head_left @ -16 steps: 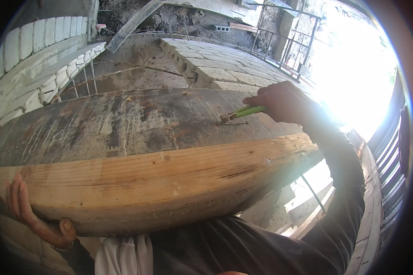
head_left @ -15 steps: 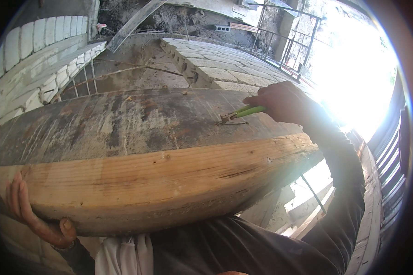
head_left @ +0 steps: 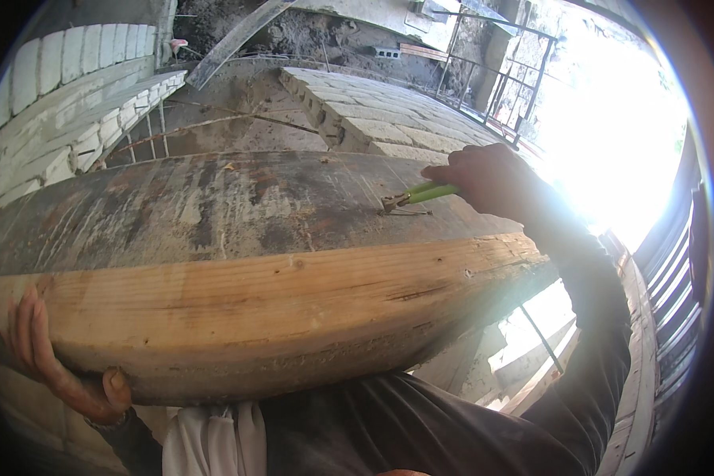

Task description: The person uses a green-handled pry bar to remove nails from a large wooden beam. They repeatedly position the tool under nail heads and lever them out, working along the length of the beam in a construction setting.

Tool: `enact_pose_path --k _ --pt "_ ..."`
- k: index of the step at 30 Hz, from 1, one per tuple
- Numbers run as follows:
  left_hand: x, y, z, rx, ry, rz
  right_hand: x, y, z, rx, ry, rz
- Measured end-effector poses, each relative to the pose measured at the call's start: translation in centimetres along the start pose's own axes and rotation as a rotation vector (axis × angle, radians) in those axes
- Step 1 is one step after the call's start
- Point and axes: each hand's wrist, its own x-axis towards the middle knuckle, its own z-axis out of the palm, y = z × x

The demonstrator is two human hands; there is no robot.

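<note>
A dark, stained formwork panel (head_left: 174, 202) edged with a pale timber beam (head_left: 254, 297) spans the view in front of my body. My left hand (head_left: 55, 369) is wrapped round the beam at the lower left, its thumb near the underside. In my right hand (head_left: 490, 181) are green-handled pincers (head_left: 430, 193), closed in the fist. Their rusty jaws rest on the panel's face toward its right end. A thin nail or wire (head_left: 412, 213) lies at the jaws; whether they bite on it cannot be made out.
Beyond the panel is a pale block wall (head_left: 373, 107), with another block wall (head_left: 95, 131) at the left. A metal plank (head_left: 234, 44) leans at the back. A metal frame (head_left: 500, 71) stands at the far right, beside strong glare. Planks (head_left: 639, 381) run along the right.
The panel and beam appear slightly shifted and tilted at the left end, where the beam's upper edge sits higher. Both hands keep their holds; the pincers stay at the same spot.
</note>
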Motion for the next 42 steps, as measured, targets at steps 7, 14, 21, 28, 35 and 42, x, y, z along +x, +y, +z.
enact_pose_path --k 7,14,21,28,35,42 --pt "-0.2 0.3 -0.1 0.027 0.022 -0.042 -0.7 -0.2 -0.7 0.057 0.043 0.093" --pt "-0.3 0.5 0.1 0.036 0.036 -0.077 -0.9 0.0 -1.0 0.035 0.01 0.186" --pt "-0.3 0.7 0.1 0.031 0.043 -0.092 0.0 0.5 1.6 0.098 0.064 0.207" --pt "-0.3 0.9 0.3 0.039 0.057 -0.115 -0.2 1.0 5.0 0.239 0.026 0.233" --pt "-0.2 0.9 0.2 0.029 0.071 -0.112 -0.9 0.3 4.7 0.359 -0.055 0.28" --pt "-0.2 0.8 0.4 0.012 0.079 -0.098 -1.0 1.3 7.4 0.342 -0.02 0.236"
